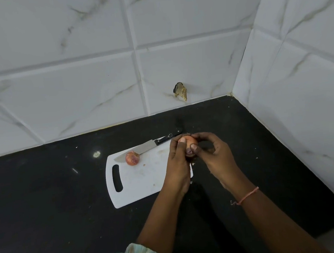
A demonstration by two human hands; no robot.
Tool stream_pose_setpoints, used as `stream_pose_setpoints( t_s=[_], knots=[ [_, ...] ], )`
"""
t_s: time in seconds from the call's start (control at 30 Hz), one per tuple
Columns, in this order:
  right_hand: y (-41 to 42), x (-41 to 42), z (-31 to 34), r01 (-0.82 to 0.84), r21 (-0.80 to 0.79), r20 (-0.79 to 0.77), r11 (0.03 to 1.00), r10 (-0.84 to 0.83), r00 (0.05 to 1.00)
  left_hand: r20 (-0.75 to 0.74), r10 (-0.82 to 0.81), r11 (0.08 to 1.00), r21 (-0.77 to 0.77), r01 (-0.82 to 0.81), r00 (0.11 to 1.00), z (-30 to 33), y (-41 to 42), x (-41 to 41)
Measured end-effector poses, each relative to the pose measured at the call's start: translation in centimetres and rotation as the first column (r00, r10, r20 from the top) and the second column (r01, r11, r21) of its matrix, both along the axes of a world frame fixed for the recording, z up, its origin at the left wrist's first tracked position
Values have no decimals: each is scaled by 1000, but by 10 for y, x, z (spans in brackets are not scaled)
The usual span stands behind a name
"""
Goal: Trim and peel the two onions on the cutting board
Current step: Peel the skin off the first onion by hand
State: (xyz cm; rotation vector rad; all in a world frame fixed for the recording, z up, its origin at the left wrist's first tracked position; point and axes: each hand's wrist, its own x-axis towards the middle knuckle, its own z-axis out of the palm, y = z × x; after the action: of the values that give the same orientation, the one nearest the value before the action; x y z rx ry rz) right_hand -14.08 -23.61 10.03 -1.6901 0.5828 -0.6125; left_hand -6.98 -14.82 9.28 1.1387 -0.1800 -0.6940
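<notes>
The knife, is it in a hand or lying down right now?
Lying down. The knife rests flat along the far edge of the cutting board, untouched; both hands, left hand and right hand, hold an onion.

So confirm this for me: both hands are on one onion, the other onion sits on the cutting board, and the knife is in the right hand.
Not quite. The head view shows the knife lying along the cutting board's far edge, held by neither hand. The left hand and right hand both hold one onion; the other onion sits on the board.
</notes>
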Motion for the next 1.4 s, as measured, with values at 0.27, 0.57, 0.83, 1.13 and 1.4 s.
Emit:
stream_pose_setpoints(
  t_s=[0.27, 0.57, 0.83, 1.13, 1.4],
  knots=[
    [2, 0, 6, 29, 131, -3, 991, -29, 1000, -48, 13, 999, -36, -15, 999, 7, -7, -6],
    [-4, 8, 3, 110, 465, 62, 878, -157, 986, -5, -74, 996, -59, 73, 997, -1, 4, 4],
    [3, 5, 2, 183, 414, 90, 891, -240, 966, -98, -107, 992, 49, 113, 989, -5, 6, 11],
    [1, 1, 2, 180, 10, 104, 984, -180, 978, -243, -217, 976, -49, 211, 945, -1, 19, 20],
    [-9, 2, -1, 318, 349, 43, 881, -354, 934, -218, -215, 976, -68, 205, 952, -4, 20, 19]
  ],
)
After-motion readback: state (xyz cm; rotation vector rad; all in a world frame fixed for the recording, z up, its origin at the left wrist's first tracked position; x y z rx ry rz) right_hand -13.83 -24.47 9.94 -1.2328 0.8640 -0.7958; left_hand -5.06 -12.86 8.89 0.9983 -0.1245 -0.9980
